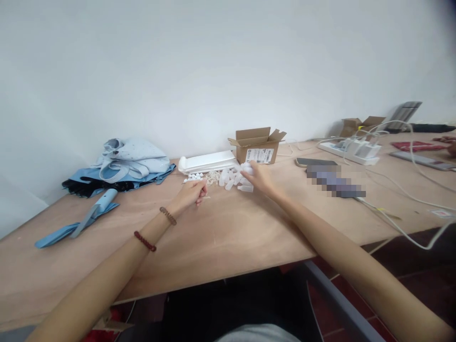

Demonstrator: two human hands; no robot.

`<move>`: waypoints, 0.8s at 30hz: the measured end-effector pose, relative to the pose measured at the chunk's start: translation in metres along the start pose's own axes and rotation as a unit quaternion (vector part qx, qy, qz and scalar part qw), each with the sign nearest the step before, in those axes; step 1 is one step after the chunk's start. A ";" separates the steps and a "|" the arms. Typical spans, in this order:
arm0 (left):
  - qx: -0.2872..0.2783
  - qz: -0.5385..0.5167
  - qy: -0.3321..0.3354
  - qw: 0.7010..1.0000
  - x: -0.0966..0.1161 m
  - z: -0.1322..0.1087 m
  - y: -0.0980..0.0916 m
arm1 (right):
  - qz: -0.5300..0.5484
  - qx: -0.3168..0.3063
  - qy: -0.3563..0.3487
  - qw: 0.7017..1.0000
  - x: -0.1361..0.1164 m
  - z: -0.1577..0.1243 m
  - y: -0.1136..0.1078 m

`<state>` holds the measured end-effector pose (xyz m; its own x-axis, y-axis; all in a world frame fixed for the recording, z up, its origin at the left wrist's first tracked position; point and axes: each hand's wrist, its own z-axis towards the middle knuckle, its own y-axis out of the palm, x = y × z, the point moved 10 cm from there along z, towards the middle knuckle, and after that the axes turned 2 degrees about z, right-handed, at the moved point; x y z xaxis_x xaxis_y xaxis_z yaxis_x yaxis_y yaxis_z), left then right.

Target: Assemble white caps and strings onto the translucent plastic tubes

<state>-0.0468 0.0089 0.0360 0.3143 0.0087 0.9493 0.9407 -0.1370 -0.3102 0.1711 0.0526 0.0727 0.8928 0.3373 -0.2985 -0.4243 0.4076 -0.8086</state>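
My left hand [191,193] rests on the wooden table [228,228] with its fingers curled, pinching something small and white that I cannot make out. My right hand [257,177] reaches further back and closes on a small white plastic bottle [246,167] at the edge of a heap of several such bottles [233,179]. Small white caps [193,177] and a tangle of rubber bands [213,177] lie between the two hands. Two bead bracelets sit on my left wrist.
An open cardboard box [257,145] and a white tray [208,162] stand behind the heap. A folded blue umbrella and cloth [121,166] lie at the left. A phone [315,162], a power strip [351,148] and cables [399,223] are at the right. Another person's hand [451,149] shows at the far right edge.
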 end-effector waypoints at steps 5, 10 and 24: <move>0.061 0.229 0.010 0.971 0.026 0.062 -0.011 | 0.028 0.013 0.018 0.999 0.019 0.004 0.003; 0.080 0.333 0.011 0.939 0.047 0.100 -0.009 | 0.026 -0.015 0.017 0.999 0.026 0.004 0.008; 0.130 0.441 0.175 0.871 0.047 0.056 0.019 | 0.051 0.010 0.096 0.994 0.020 0.011 0.009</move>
<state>-0.0070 0.0620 0.0723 0.9135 -0.2946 0.2807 0.3654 0.2904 -0.8844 0.1835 0.0723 0.0646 0.8563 0.2109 -0.4714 -0.5157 0.3968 -0.7593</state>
